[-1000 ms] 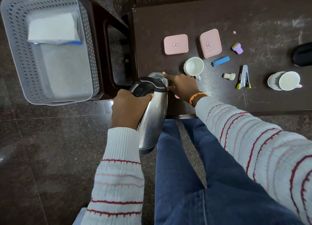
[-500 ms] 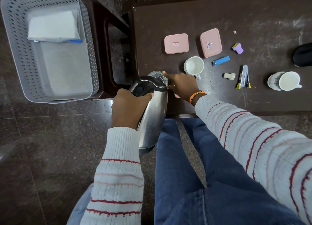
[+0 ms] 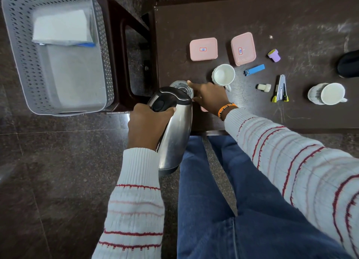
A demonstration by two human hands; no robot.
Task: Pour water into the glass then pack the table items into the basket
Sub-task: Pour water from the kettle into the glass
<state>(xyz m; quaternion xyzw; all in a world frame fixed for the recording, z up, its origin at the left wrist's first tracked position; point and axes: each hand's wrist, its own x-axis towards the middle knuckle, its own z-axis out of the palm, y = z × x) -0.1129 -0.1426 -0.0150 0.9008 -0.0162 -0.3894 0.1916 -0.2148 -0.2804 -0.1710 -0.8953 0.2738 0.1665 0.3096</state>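
My left hand [image 3: 147, 126] grips the black handle of a steel kettle [image 3: 174, 134], which is tilted with its lid end over a clear glass [image 3: 181, 87]. The glass stands near the left front corner of the dark table [image 3: 291, 21]. My right hand [image 3: 209, 97] wraps around the glass from the right. The kettle hides the near side of the glass. A grey perforated basket [image 3: 23, 64] sits on a stool to the left, with a white folded item [image 3: 60, 27] inside.
On the table lie two pink lidded boxes [image 3: 203, 49] [image 3: 243, 48], a white cup [image 3: 223, 74], a second cup [image 3: 328, 93], a blue nail clipper [image 3: 254, 70], a stapler [image 3: 280, 88], a purple cap [image 3: 274, 55], a small cream piece [image 3: 264, 87] and a black object [image 3: 348, 64].
Both hands, the kettle and the glass stay almost where they were; only the view has shifted slightly.
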